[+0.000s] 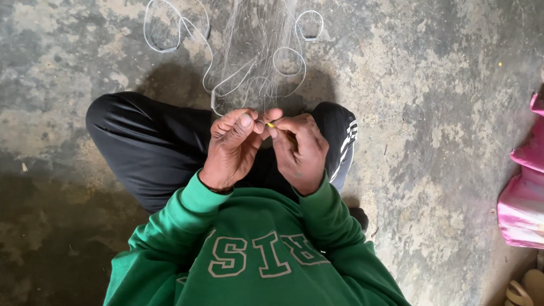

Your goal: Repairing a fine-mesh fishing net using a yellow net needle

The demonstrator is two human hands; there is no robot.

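A small yellow tool [270, 124], perhaps a netting needle though too little of it showed to be sure, sat pinched between the fingertips of the right hand [300, 153], just where that hand met the left hand [232, 148]. The left hand was closed too, thumb and fingers nipping a few strands of the fine pale net [258, 62], which rose from the fingers and spread away over the far floor [442, 85]. White cord loops [170, 34] lay tangled through it there.

The strands looked thin enough that a hard tug could have snapped one or opened the mesh wider. With both hands meeting at one tiny point, a slip of the left pinch would likely have let the working strand vanish back into the bunch. The loose loops might have caught on each other if the net were drawn nearer, snarling it.

The person sat cross-legged in black trousers [147, 141] and a green sweater [255, 255]. A pink cloth [524, 198] lay well apart at the right.
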